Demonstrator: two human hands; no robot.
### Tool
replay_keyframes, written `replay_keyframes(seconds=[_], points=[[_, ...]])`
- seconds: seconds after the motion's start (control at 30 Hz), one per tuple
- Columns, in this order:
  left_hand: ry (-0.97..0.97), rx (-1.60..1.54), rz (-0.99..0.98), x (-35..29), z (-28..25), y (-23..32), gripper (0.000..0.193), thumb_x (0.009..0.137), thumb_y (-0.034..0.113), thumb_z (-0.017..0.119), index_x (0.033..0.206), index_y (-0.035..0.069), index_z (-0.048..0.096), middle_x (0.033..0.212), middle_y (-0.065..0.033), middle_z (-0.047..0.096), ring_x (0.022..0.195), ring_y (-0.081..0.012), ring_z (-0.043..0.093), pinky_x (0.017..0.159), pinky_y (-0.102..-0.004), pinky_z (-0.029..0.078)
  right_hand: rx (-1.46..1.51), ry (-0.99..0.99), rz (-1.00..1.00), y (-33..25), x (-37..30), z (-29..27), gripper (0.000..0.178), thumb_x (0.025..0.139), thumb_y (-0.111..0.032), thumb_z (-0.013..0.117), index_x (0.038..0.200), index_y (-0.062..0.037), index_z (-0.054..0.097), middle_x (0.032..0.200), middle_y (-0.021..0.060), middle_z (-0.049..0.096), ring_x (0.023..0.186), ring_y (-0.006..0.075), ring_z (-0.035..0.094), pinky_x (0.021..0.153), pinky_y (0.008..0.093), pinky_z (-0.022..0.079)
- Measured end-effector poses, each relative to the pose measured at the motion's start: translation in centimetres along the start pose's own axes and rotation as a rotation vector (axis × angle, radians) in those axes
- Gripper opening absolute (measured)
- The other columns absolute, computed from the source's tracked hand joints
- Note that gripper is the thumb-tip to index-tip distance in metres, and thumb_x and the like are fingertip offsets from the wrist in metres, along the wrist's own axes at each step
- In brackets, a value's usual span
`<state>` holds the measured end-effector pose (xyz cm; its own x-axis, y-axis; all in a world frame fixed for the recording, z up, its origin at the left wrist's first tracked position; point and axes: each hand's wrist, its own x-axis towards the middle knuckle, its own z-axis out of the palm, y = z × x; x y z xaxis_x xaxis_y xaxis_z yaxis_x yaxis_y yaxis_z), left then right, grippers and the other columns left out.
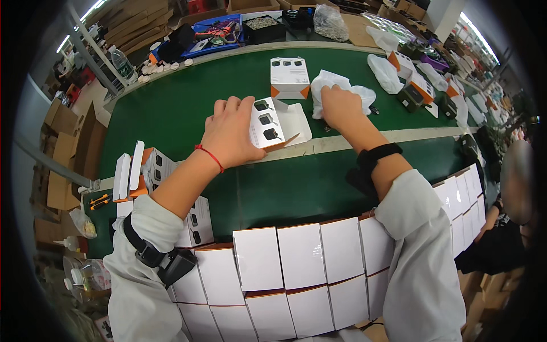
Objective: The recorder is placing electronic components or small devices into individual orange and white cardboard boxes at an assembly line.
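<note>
My left hand, a red string round its wrist, grips the left side of a small white carton with orange inside and pictures of dark devices. The carton's end flap hangs open on the right, toward my right hand. Fingers closed, my right hand holds a crumpled white plastic bag just right of the carton. Whether anything is inside the bag is hidden. A small black piece lies at the bag's right edge. Behind the carton stands another white-and-orange carton.
Stacked white boxes line the near edge. Opened cartons and an orange cutter are at left. Black devices and white bags lie right. A blue tray stands at the back; another person's arm shows far right.
</note>
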<state>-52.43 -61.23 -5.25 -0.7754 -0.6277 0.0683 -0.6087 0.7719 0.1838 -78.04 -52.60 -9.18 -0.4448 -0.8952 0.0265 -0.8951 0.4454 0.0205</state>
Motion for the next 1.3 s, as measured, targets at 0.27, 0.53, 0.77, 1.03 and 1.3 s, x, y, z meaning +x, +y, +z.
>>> replay_keyframes(seconds=[0.27,0.53,0.77,1.03,1.3], points=[[0.034,-0.057,0.031,0.3,0.5,-0.4,0.103,0.057,0.038,0.09,0.143,0.004,0.046,0.133,-0.0178,0.052,0.128,-0.0372,0.047,0.102,-0.0506,0.046,-0.105,0.493,0.122,1.5,1.2,2.4,0.03,0.088,-0.029,0.071,0.11,-0.0088,0.07,0.118,0.0108,0.064,0.108,0.0281,0.069,0.081,0.0439,0.053],[0.048,-0.129,0.011,0.3,0.1,-0.7,0.108,0.054,0.032,0.094,0.145,0.003,0.043,0.136,-0.0193,0.05,0.128,-0.0399,0.046,0.108,-0.0471,0.043,-0.127,0.191,0.26,5.2,2.0,1.5,0.017,0.092,-0.017,0.062,0.099,-0.0088,0.075,0.102,0.0138,0.073,0.098,0.0295,0.071,0.082,0.0452,0.053],[0.117,-0.176,0.068,0.4,0.3,-0.8,0.107,0.054,0.025,0.093,0.145,0.002,0.041,0.135,-0.0202,0.049,0.125,-0.0416,0.046,0.109,-0.0465,0.042,0.869,0.784,-0.083,1.9,2.9,-2.0,0.018,0.095,-0.017,0.06,0.097,-0.0005,0.066,0.095,0.0183,0.069,0.091,0.0358,0.068,0.083,0.0426,0.052],[0.329,-0.364,0.241,1.0,0.1,0.2,0.098,0.054,0.021,0.091,0.137,0.004,0.043,0.13,-0.0176,0.05,0.123,-0.0401,0.048,0.105,-0.0468,0.043,0.909,-0.048,-0.193,-3.5,0.6,-2.2,0.042,0.082,-0.026,0.08,0.107,-0.001,0.059,0.091,0.0098,0.065,0.082,0.0159,0.064,0.07,0.0333,0.053],[0.503,0.072,-0.062,1.7,1.5,-3.6,0.109,0.061,0.02,0.087,0.154,0.005,0.032,0.153,-0.0209,0.037,0.141,-0.0478,0.03,0.114,-0.0557,0.032,0.986,0.47,-0.219,-1.5,3.8,-1.0,0.024,0.085,-0.019,0.079,0.098,-0.0044,0.064,0.082,0.0073,0.066,0.065,0.0135,0.063,0.057,0.0309,0.052]])
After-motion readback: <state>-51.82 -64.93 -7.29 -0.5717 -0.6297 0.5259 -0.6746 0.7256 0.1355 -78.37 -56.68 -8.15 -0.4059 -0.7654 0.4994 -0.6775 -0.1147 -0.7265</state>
